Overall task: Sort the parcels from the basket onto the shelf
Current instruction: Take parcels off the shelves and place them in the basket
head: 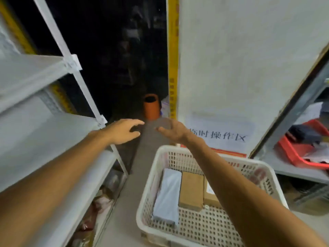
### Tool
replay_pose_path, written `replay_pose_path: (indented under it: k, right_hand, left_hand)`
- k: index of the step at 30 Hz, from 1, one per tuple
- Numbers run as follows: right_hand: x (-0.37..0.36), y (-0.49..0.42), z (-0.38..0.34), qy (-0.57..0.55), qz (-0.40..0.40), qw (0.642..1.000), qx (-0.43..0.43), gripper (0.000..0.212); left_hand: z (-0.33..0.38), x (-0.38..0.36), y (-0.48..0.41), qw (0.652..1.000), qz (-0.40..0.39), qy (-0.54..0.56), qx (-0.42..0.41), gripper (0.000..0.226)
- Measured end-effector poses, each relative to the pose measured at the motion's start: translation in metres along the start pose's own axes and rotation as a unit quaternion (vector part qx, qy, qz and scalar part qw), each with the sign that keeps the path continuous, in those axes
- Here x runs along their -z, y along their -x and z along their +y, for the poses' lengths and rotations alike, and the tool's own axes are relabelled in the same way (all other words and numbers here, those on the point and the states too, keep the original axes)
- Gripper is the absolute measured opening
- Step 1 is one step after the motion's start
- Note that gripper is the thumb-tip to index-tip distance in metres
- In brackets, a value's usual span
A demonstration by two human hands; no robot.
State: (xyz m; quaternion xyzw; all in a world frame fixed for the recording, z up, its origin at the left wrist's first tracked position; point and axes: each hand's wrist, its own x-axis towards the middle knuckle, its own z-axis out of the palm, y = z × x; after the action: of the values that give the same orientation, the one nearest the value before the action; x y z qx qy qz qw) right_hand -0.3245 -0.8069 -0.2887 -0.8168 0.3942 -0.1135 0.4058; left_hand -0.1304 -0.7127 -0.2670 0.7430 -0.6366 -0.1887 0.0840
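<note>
In the basket [142,202] a grey parcel [167,193] lies against a cardboard box [191,189] (a third hides under the forearm). Beyond, left hand [122,131] and right hand [173,130] hover empty, fingers loose. Best grip the grey parcel by its long sides, then turn to the shelf [44,132].

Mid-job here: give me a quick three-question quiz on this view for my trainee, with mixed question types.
1. True or false: the left hand holds a parcel.
2. Multiple choice: in the white perforated plastic basket, the pale grey wrapped parcel lies on which side of the brown cardboard box beside it? A) the side toward the white metal shelf; B) the side away from it; C) on top of it.
3. Short answer: how many parcels show in the basket?

Key:
1. False. It is open and empty, as is the right hand.
2. A.
3. Three; one is partly hidden behind the right forearm.
</note>
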Motion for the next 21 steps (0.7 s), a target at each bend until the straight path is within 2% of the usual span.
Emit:
replay_pose_path:
  k: [5, 10, 14, 21]
  right_hand:
    - [-0.019, -0.029, -0.139, 0.029, -0.045, 0.984, 0.170, 0.064]
    - [-0.049, -0.022, -0.254, -0.003, -0.104, 0.936, 0.337, 0.054]
    - [-0.084, -0.003, -0.330, -0.022, -0.151, 0.886, 0.437, 0.052]
    - [-0.168, 0.071, -0.427, -0.019, -0.228, 0.809, 0.541, 0.055]
  left_hand:
    - [-0.050, 0.105, 0.103, 0.984, 0.127, -0.014, 0.125, 0.048]
    - [-0.071, 0.169, 0.234, 0.943, 0.210, -0.072, 0.247, 0.044]
    - [-0.070, 0.192, 0.338, 0.893, 0.269, -0.075, 0.352, 0.044]
    - [-0.058, 0.178, 0.480, 0.827, 0.280, -0.107, 0.475, 0.050]
